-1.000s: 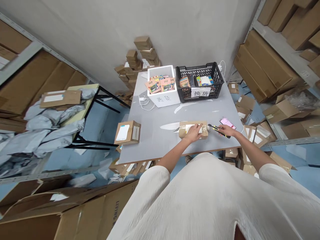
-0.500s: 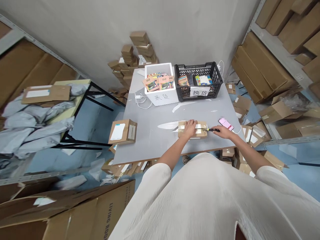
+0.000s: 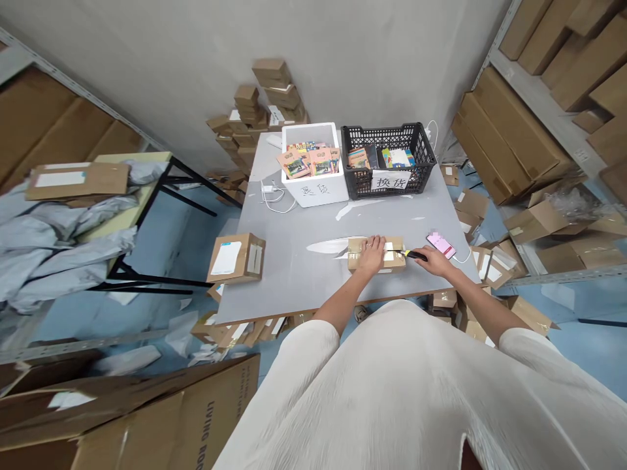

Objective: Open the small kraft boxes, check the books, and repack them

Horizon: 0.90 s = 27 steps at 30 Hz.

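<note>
A taped cardboard box (image 3: 353,257) lies near the front edge of the grey table. My left hand (image 3: 373,253) rests flat on its top, fingers stretched out over the tape and beside a white label. In my right hand (image 3: 434,262) is a black and yellow utility knife (image 3: 415,254), gripped by its handle. Its blade points left, lying along the box's top at the right end; I cannot tell how deep the tip sits. A phone (image 3: 441,245) with a pink screen lies just behind my right hand.
A second cardboard box (image 3: 238,258) stands at the table's left edge. Toward the back are a white foam box (image 3: 316,194) of booklets and a black plastic crate (image 3: 350,186). Cartons crowd the floor, and a side table (image 3: 157,176) carries grey parcels.
The view has shifted slightly. My right hand and the knife have moved a little left relative to the box, while my left hand stays pressed on it.
</note>
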{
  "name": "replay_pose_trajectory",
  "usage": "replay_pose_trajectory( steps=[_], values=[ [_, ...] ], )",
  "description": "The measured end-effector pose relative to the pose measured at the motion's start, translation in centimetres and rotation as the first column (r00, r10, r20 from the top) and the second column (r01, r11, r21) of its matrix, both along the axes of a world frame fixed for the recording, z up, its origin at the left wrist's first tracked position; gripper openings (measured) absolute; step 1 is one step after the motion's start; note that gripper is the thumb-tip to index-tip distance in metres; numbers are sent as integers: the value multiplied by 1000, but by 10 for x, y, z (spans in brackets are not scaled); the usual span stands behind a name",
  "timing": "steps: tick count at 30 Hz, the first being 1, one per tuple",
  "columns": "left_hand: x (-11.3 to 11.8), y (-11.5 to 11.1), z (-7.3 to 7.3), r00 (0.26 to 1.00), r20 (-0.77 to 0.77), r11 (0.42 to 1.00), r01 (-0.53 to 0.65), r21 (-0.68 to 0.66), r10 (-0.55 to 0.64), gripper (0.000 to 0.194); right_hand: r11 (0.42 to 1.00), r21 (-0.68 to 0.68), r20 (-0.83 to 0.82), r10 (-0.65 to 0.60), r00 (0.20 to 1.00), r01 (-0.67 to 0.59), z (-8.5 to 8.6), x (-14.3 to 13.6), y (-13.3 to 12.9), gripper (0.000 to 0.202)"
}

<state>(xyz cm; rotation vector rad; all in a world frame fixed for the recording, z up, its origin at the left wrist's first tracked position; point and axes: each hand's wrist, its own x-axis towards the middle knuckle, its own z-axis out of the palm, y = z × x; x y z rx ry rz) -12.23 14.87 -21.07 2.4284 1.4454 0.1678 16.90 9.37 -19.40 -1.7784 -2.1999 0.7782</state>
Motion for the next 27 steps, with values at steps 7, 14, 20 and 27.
replay_pose_trajectory(
  steps=[7, 14, 20, 27],
  values=[
    [0, 1, -12, 1000, -11, 1000, -10, 25, 11, 64, 998, 42, -7, -48, 999, 48, -11, 2, -6, 43],
    [-2, 0, -20, 1000, 11, 995, -16, 103, 15, 61, 977, 167, 45, -141, 989, 131, -29, 18, -3, 41],
    [-1, 2, -25, 998, 55, 996, -35, 87, 31, 62, 925, 173, 20, -345, 938, 337, -43, 28, 15, 46],
    [-13, -6, -21, 997, 74, 999, -26, 20, 24, 59, 925, -35, 95, -373, 923, 378, -71, 17, 27, 47]
  ],
)
